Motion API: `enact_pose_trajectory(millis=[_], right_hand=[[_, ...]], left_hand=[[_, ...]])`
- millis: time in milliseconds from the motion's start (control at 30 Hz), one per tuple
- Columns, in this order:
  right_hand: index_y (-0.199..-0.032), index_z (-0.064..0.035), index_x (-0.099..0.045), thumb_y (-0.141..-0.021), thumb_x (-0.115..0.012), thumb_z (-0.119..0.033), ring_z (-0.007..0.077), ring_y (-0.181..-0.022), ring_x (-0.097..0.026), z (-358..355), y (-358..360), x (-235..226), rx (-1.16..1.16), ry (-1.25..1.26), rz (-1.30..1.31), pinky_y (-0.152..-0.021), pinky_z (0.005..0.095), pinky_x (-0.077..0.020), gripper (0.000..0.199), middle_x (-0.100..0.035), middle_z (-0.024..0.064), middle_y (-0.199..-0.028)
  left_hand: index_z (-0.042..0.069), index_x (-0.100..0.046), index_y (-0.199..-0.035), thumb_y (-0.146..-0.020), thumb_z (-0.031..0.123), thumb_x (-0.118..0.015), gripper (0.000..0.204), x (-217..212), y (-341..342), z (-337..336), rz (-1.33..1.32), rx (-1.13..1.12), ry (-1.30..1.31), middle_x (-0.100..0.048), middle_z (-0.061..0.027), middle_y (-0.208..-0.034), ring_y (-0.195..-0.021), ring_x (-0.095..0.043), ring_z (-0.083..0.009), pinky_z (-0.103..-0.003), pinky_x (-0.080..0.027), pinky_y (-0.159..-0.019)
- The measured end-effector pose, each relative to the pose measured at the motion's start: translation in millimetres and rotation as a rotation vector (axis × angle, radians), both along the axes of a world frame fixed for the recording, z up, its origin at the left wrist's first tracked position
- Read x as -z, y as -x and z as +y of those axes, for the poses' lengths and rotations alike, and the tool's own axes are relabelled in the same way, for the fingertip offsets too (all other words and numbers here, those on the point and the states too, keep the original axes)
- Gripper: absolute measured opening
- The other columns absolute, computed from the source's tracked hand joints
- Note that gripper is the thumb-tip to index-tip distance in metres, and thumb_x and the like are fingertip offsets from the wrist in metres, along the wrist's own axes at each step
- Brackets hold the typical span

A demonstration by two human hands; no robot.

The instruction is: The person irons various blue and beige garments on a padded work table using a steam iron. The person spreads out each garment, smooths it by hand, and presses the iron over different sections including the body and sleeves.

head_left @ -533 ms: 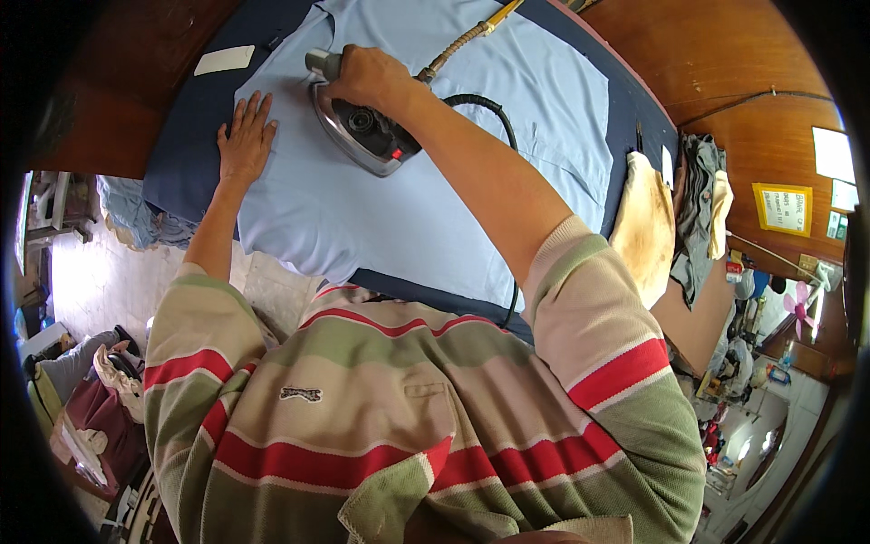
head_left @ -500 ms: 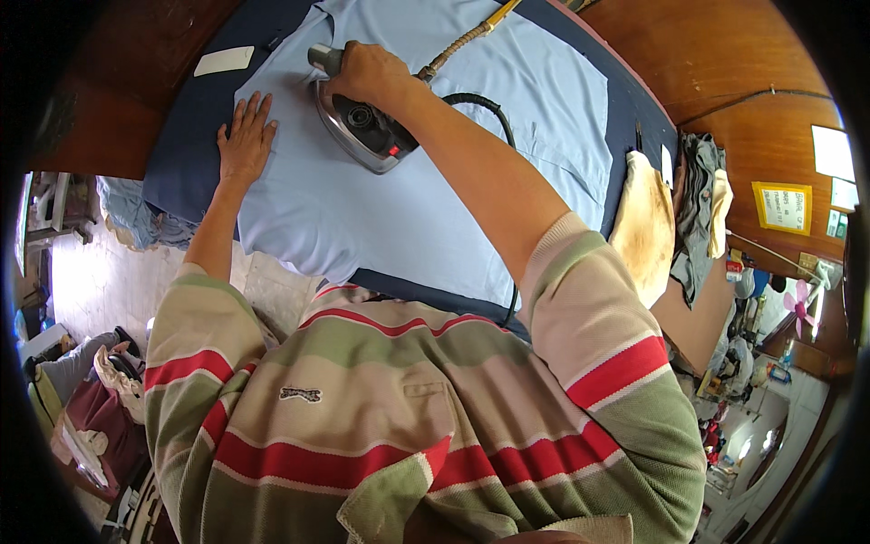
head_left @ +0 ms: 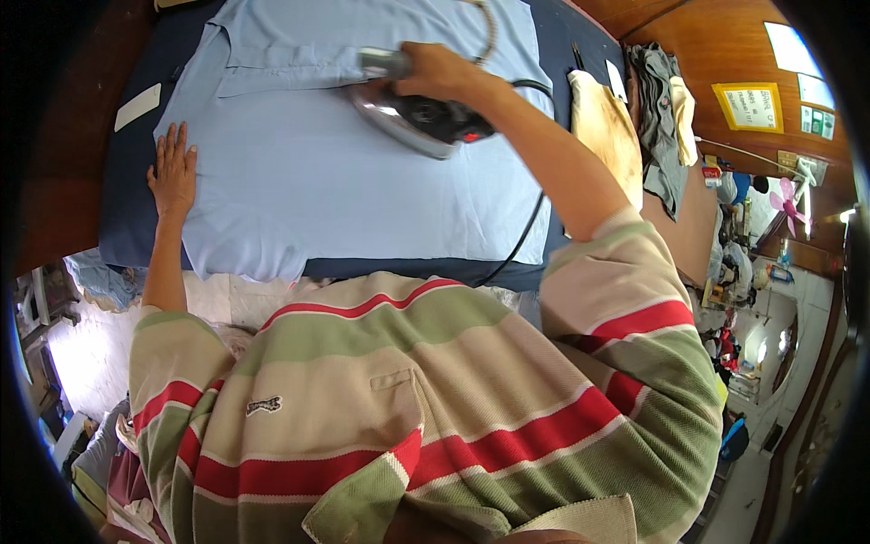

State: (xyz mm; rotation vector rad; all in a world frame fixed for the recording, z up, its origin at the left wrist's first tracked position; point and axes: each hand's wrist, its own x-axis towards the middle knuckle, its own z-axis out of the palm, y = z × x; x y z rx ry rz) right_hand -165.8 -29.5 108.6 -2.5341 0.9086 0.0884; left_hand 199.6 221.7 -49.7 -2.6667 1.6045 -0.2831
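Note:
A light blue garment (head_left: 299, 172), which looks like a shirt, lies spread over a navy-covered ironing table (head_left: 122, 204). My left hand (head_left: 172, 172) rests flat on its left edge, fingers stretched out. Farther right, my right hand (head_left: 439, 74) is wrapped around the handle of a steam iron (head_left: 426, 127). The iron sits on the cloth, slightly smeared by motion, its soleplate hidden beneath it. Just beyond its grey front part runs a sewn band or flap (head_left: 299, 68) across the garment. A black cord (head_left: 524, 240) trails from the iron's side toward the table's near edge.
A white card (head_left: 138, 107) lies at the table's left. On the right are a scorched cream cloth (head_left: 605, 127) and hanging grey garments (head_left: 663, 118). A yellow-framed notice (head_left: 748, 107) is on the wooden wall, and a pink fan (head_left: 787, 204) stands farther off.
The iron in my right hand has slid right across the garment, away from my left hand. My left hand stays flat at the garment's left edge. The whole view has shifted.

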Motion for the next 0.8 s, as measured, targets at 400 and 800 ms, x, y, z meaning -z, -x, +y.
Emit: enact_pose_trajectory(millis=[400,800], right_hand=[[-0.109,-0.0006,-0.056,-0.068,-0.067,-0.025,0.0290,-0.079,-0.063,-50,218,-6,0.436,-0.121,0.012,-0.072,0.0360,-0.0473,0.049,-0.064,0.0182,-0.085],[-0.104,0.0016,-0.055,-0.070,-0.065,-0.027,0.0183,-0.062,-0.060,11,176,6,0.201,0.070,-0.045,-0.060,0.0306,-0.0482,0.046,-0.061,0.0131,-0.076]], left_hand=[[0.034,-0.017,-0.144,-0.096,0.040,-0.028,0.049,7,-4,-1,0.003,0.035,0.025,-0.017,0.0067,-0.150,-0.138,-0.018,-0.0191,-0.058,-0.023,-0.102],[0.036,-0.015,-0.143,-0.095,0.043,-0.031,0.051,-9,3,-6,-0.348,-0.047,-0.152,-0.019,0.0069,-0.150,-0.136,-0.022,-0.0181,-0.060,-0.028,-0.098]])
